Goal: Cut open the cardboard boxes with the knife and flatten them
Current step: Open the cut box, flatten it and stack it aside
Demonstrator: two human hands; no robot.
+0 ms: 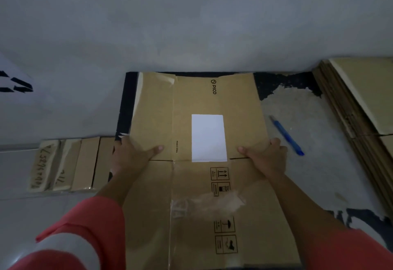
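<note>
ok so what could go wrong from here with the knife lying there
1. The blue knife lies loose on the floor close beside the right hand; whether its blade is out can't be told, so sliding the flattened box sideways might drag hand or card onto it.
2. The left hand and right hand grip the box's side edges; peeling tape at its far corner could snag when it's moved.

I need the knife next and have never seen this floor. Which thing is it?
Find the flat box with the white label. Right of it, before the cardboard stack, lies the knife: the only blue, slim thing there.
</note>
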